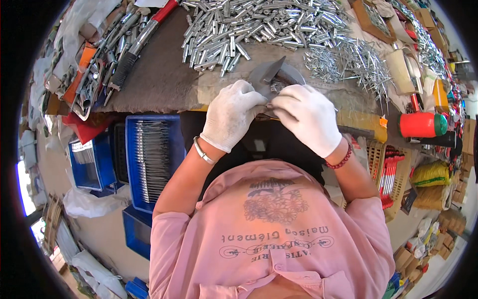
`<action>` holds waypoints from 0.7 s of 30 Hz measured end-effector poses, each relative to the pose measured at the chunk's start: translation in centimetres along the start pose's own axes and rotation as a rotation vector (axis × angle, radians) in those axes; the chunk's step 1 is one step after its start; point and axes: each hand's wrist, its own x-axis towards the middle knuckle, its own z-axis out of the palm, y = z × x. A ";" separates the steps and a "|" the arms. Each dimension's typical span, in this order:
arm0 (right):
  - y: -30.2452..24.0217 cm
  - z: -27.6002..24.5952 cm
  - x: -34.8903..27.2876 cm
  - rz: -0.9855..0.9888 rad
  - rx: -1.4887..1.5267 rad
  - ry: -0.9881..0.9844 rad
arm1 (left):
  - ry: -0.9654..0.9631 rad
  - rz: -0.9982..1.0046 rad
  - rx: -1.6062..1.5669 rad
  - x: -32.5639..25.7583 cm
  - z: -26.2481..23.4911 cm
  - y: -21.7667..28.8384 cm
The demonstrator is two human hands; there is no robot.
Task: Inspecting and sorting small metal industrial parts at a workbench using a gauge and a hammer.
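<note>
White gloves cover both of my hands, which meet at the bench's front edge. My left hand (230, 115) has its fingers pinched together, close against my right hand (307, 118), whose fingers are also closed. Whatever small piece lies between the fingertips is mostly hidden, and I cannot make out its kind. Just beyond the fingers stands a dark grey metal fixture (273, 72) with a pointed upright plate. Behind it lies a heap of short silver metal tubes (259, 27). A pile of thin metal pins (361, 65) spreads to the right.
Hand tools and a long red-handled tool (137, 47) lie on the bench's left. Below left, a blue crate (130, 164) holds rows of metal rods. At right are a red-and-green spool-like roll (420, 124), a wooden tray (373, 20) and a yellow basket (398, 184) with red-and-white pieces.
</note>
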 end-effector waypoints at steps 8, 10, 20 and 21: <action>2.8 -1.8 -1.9 0.303 -0.173 0.025 | -0.035 -0.038 0.002 -0.2 0.1 -0.6; 1.2 -2.7 -2.4 0.401 0.012 0.126 | -0.036 -0.051 0.005 -0.2 -0.1 -0.8; -0.5 -1.6 -5.9 0.174 0.061 0.089 | -0.012 -0.010 0.000 0.4 -0.5 -0.3; -0.5 -1.7 -5.4 0.215 0.127 0.108 | -0.016 -0.004 0.008 0.5 -0.5 -0.2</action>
